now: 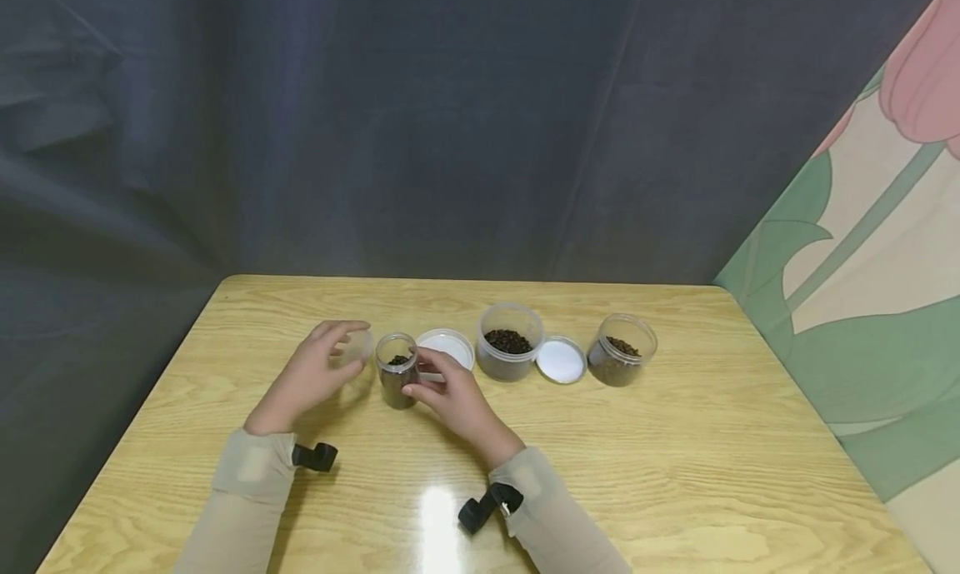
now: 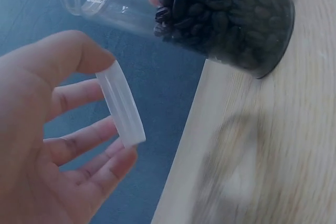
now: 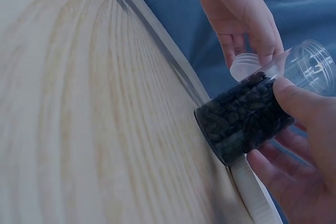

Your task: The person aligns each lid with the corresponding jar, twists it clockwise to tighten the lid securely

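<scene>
My left hand [image 1: 303, 382] holds a translucent screw lid [image 2: 122, 104] between thumb and fingertips, on edge, just left of an uncapped clear jar [image 1: 394, 386]. Dark coffee beans [image 2: 226, 17] fill the jar's lower part, and its threaded mouth is bare. From the other side my right hand [image 1: 459, 399] grips the jar, thumb and fingers around its wall. The jar stands upright on the wooden table [image 1: 675, 466]. In the right wrist view the lid [image 3: 244, 65] shows behind the jar, apart from its mouth.
Behind my right hand lies a white lid [image 1: 459, 346]. Farther right stand an open tub [image 1: 504, 369] of dark beans, a second white lid [image 1: 561, 361] and an open jar [image 1: 611, 372] with browner contents. A dark curtain [image 1: 465, 141] hangs beyond the table's back edge.
</scene>
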The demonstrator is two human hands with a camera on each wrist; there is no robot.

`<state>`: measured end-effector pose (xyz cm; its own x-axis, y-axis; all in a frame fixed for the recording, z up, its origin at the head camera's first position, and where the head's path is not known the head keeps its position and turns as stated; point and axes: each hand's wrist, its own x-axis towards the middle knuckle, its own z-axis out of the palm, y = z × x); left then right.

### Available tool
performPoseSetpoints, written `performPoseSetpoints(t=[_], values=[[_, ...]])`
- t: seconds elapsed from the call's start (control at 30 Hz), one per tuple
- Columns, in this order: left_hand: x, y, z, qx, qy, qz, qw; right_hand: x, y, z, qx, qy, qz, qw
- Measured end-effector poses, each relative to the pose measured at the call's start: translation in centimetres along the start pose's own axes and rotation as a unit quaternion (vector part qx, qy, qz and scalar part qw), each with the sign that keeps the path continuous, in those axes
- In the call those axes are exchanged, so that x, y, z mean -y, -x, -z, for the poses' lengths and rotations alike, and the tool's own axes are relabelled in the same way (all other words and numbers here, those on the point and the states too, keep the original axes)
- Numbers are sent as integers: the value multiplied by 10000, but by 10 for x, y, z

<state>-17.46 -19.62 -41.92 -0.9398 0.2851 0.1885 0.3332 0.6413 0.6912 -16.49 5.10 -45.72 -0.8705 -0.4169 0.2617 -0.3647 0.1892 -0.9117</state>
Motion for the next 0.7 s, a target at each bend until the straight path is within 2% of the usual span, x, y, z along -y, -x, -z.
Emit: performPoseSetpoints(t=[0.27,0.57,0.7], values=[[0,-2,-3,-123,778,-113,9968,-3,4,3,26,-38,73,10000],[-2,-4,-3,-207,1620,-244,9863,-4,6,5,81,-175,100,9998],[-7,-4,-3,-349,1978,-354,9790,-5,7,5,66,-195,120,9997]])
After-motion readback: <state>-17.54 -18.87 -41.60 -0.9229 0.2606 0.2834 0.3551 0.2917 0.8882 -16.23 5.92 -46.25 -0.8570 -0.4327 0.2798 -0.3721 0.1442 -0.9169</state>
